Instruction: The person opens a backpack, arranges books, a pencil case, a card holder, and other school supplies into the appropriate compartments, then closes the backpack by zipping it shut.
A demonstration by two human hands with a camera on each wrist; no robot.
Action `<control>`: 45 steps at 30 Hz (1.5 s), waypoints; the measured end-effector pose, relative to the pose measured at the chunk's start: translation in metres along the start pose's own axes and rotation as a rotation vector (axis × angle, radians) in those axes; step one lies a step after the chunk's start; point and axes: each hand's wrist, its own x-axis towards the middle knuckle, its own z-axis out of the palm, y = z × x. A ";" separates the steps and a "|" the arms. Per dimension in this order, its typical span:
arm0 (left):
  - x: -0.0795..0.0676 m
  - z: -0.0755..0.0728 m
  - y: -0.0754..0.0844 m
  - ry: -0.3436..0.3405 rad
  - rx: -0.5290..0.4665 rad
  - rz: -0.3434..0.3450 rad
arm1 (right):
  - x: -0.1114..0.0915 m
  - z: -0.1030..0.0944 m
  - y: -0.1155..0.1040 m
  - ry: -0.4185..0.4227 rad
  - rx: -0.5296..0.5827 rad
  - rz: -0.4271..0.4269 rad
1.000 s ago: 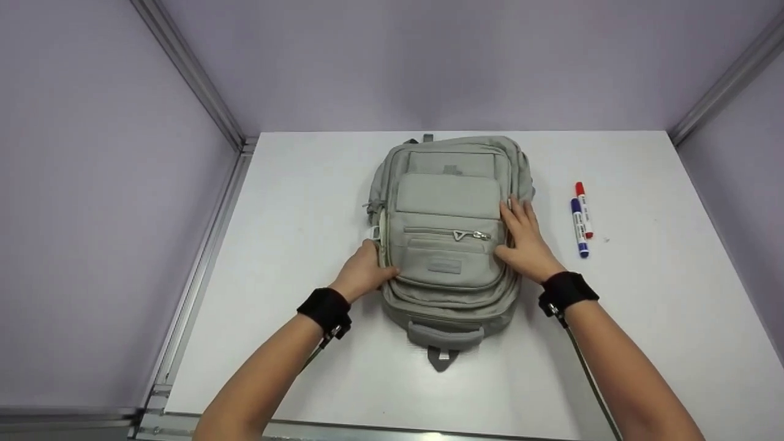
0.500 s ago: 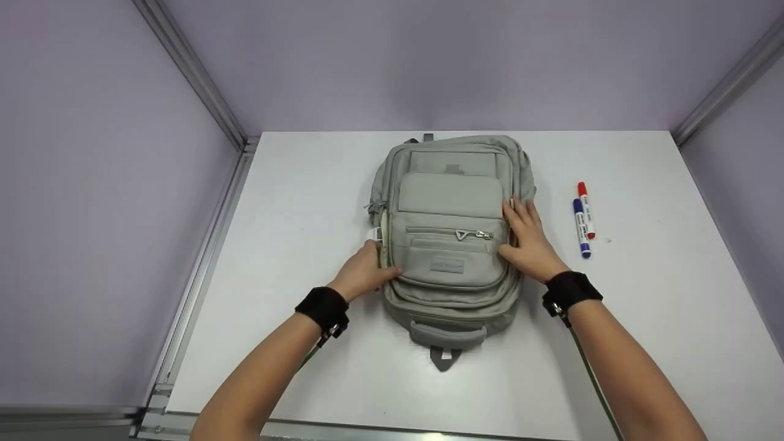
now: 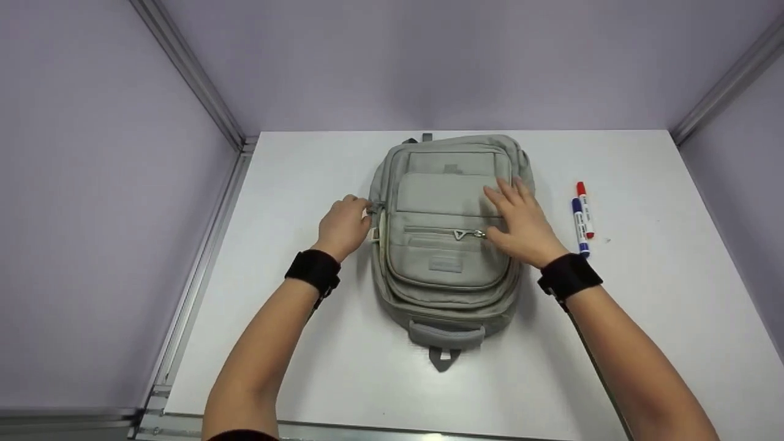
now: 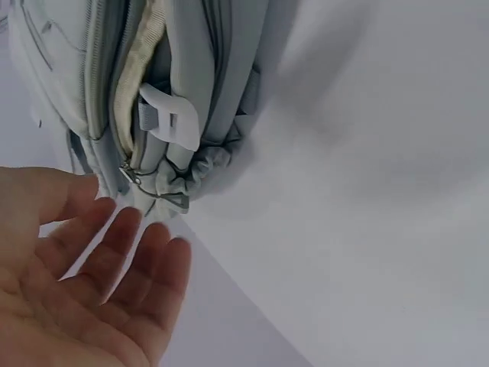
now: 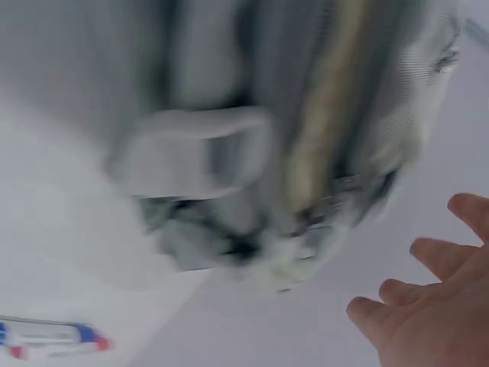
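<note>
A grey-green backpack [image 3: 450, 196] lies front up on the white table, its carry handle [image 3: 447, 335] toward me. At its left side is my left hand [image 3: 343, 228], fingers loosely bent and holding nothing. In the left wrist view, the fingertips are close to a zipper pull [image 4: 130, 174] with a cord loop; whether they touch it I cannot tell. A pale side buckle [image 4: 172, 118] sits beside the cream-edged zipper opening [image 4: 137, 76]. My right hand [image 3: 520, 223] is over the bag's right side, fingers spread, and looks apart from the fabric in the blurred right wrist view.
A red-capped marker [image 3: 585, 211] and a blue-capped marker [image 3: 580, 226] lie side by side on the table [image 3: 661, 288], right of the backpack. Pale walls [image 3: 453, 67] with metal framing stand at the back and sides.
My left hand has let go of the bag's lower left side and moved up along it, away from me. My right hand has lifted from the right edge and shifted slightly inward.
</note>
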 end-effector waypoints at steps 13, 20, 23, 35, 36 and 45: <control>0.031 0.028 -0.013 0.103 0.229 0.033 | 0.061 0.057 -0.109 -0.261 -0.358 -0.280; 0.026 0.031 -0.014 0.212 0.251 0.044 | 0.074 0.092 -0.130 -0.250 -0.454 -0.374; 0.025 0.030 -0.011 0.183 0.230 0.041 | 0.075 0.099 -0.132 -0.234 -0.479 -0.377; 0.018 0.026 -0.005 0.164 0.267 0.082 | 0.080 0.101 -0.130 -0.237 -0.544 -0.320; 0.017 0.026 -0.005 0.161 0.271 0.086 | 0.081 0.101 -0.129 -0.239 -0.549 -0.315; 0.014 0.025 -0.003 0.157 0.273 0.124 | 0.082 0.098 -0.129 -0.243 -0.606 -0.300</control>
